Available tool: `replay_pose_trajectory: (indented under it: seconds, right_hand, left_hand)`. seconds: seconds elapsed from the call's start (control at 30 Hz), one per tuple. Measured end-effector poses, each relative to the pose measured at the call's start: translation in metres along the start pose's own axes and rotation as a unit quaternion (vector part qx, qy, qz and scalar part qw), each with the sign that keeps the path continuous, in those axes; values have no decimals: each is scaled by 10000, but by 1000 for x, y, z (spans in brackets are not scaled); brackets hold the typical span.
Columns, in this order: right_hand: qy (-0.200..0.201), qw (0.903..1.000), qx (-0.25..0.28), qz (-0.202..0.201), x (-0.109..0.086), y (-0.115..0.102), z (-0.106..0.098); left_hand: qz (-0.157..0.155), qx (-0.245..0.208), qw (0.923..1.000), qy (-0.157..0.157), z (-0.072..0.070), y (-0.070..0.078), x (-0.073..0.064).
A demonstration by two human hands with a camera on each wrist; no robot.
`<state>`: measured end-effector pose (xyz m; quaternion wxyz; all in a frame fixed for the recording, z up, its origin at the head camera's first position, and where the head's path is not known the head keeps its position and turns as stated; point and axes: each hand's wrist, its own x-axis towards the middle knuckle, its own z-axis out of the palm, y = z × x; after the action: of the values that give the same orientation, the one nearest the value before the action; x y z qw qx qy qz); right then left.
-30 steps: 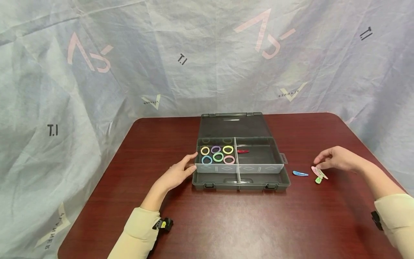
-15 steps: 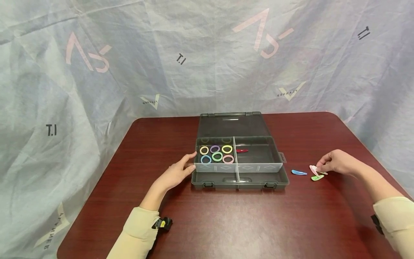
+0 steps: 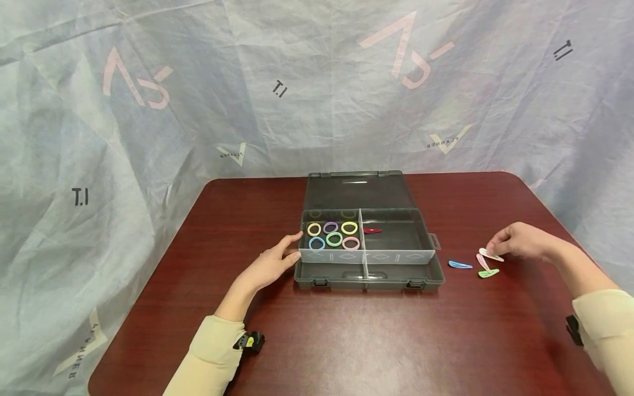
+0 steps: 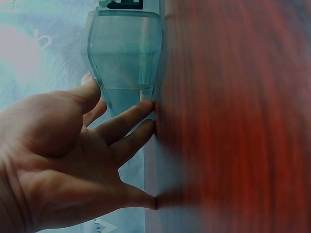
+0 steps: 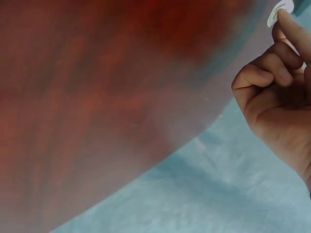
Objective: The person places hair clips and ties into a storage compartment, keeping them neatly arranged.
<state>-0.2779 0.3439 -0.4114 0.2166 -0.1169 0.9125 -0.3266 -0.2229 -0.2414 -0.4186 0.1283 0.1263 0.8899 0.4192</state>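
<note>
My right hand [image 3: 522, 242] pinches a white snap hair clip [image 3: 491, 254] between thumb and index finger, its other fingers curled in the right wrist view. Just below it a pink hair clip [image 3: 482, 262] lies with its end at a green hair clip [image 3: 488, 273]; a blue hair clip [image 3: 460, 265] lies to their left. My left hand [image 3: 269, 267], fingers spread, rests against the left side of a grey compartment box [image 3: 369, 257] with its lid laid back. Several coloured hair ties [image 3: 334, 239] fill its upper left compartment. A red hair clip [image 3: 372, 231] lies in the upper right one.
The box's open lid [image 3: 356, 191] leans toward the far edge of the dark red table [image 3: 376, 335]. A small tab [image 3: 435, 242] sticks out at the box's right side. Behind the table hangs a pale printed cloth [image 3: 307, 82].
The right hand has spread the overlapping clips apart; the green and pink clips have turned, and the white clip has come away from them in its fingers. The left hand stays at the box.
</note>
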Motion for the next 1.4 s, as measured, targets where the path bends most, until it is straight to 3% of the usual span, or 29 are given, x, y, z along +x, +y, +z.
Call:
replay_pose_trajectory:
  seconds: [0.3,0.53,0.93,1.4]
  right_hand:
    - [344,9970,-617,-302,22,-58,-19]
    - [177,9958,-699,-569,43,-103,-17]
    - [-63,9921,-519,-1139,85,-156,16]
    - [-374,9888,-554,-1336,120,-177,69]
  left_hand:
    - [-77,5,10000,57,0,-1,0]
    - [-63,1,10000,68,2,1,-1]
    - [-123,64,9998,128,3,-1,-1]
    - [-38,74,9999,105,6,-2,2]
